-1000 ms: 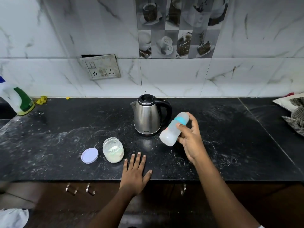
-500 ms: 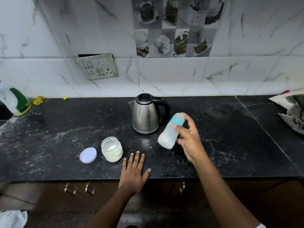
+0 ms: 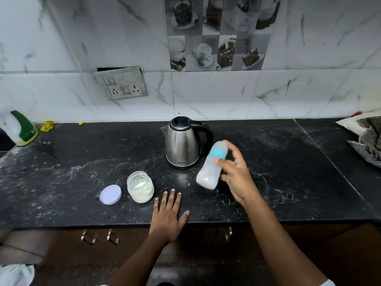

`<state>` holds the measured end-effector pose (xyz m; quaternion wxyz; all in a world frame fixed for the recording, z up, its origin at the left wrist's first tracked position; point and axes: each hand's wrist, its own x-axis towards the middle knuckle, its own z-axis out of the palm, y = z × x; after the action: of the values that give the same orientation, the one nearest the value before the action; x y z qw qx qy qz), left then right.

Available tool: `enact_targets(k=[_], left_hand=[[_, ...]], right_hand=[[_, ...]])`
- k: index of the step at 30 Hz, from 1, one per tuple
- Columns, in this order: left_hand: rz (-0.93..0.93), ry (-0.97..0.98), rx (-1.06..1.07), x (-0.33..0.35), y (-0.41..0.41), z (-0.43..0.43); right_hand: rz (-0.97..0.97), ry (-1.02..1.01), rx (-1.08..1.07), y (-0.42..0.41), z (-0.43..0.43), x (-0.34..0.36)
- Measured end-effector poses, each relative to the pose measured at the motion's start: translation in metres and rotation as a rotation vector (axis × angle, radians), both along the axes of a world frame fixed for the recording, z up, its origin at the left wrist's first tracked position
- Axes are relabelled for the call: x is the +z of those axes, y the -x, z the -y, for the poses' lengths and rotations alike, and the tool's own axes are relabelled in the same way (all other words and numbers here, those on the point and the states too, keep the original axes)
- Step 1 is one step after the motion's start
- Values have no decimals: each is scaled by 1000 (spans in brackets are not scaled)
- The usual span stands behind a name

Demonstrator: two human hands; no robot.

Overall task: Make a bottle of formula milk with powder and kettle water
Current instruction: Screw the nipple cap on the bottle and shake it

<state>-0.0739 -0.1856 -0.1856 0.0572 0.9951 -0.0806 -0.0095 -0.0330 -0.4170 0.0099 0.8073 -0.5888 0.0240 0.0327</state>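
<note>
My right hand (image 3: 237, 174) grips a baby bottle (image 3: 210, 168) with a blue collar, tilted above the black counter (image 3: 82, 166), its cap end pointing up toward the kettle. The bottle looks cloudy white and is motion-blurred. A steel electric kettle (image 3: 182, 143) with a black handle stands just left of the bottle. An open glass jar of white powder (image 3: 140, 189) sits to the front left, its pale round lid (image 3: 110, 194) lying beside it. My left hand (image 3: 168, 213) rests flat on the counter's front edge, fingers spread, right of the jar.
A green-and-white bottle (image 3: 18, 129) stands at the far left by the wall. A checked cloth (image 3: 369, 139) and white item lie at the far right. A wall socket panel (image 3: 122, 83) is above the counter. Drawer handles (image 3: 100, 237) show below the front edge.
The bottle in my right hand has swung from steeply tilted to lower and more upright, blurred from motion. My left hand has stayed flat on the counter.
</note>
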Motion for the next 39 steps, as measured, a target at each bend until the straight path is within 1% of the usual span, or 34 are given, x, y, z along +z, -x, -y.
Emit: enact_targets(k=[1,2,4,5,9,10,12,13,16,17,20,21,24,25,28,29,32,33,35,39], left_hand=[[-6,2,1,0,0,1],[-8,1,-1,0,0,2],[-1,-4,-2,0,-1,2],[2,-5,-1,1,0,1],[-20,-3,-1,2,0,1],[-26,-4,-2,3,0,1],[-34,4,5,2,-1,3],[-33,4,8,1,-1,2],[-22,0,6,0,-1,1],[-31,4,7,0,0,2],[-35,1,11,1,0,2],[-33,3,13,1,-1,2],[-22,6,18,-1,-1,2],[-29,4,18,-1,-1,2],[-41,10,16,-1,-2,2],[-38,8,17,-2,-2,2],[-41,3,17,-1,-2,3],[-44,4,18,-1,-2,3],[-45,5,19,-1,-2,2],[-41,2,22,-1,-1,2]], right_hand=[[1,-33,-48,-2,1,-1],[1,-32,-45,-2,0,0],[4,57,92,0,-3,-1],[8,72,126,1,-5,-3],[0,-62,-73,-3,-3,-4],[-2,-47,-51,-3,-4,-2],[4,44,58,-1,-4,-2],[13,51,62,-1,-4,-2],[1,-74,-110,-5,0,-4],[-3,-66,-110,-6,1,-5],[-10,99,120,-4,-1,-6],[-8,100,127,-3,-2,-7],[-20,-46,-56,-7,-1,-7],[-21,-55,-64,-8,-1,-7],[-18,63,105,-3,-4,-9],[-14,73,118,-1,-5,-11],[-24,-17,-1,-4,-1,-13],[-23,-19,-29,-6,0,-15],[9,64,-37,-7,0,-19],[125,334,-63,-4,0,-33]])
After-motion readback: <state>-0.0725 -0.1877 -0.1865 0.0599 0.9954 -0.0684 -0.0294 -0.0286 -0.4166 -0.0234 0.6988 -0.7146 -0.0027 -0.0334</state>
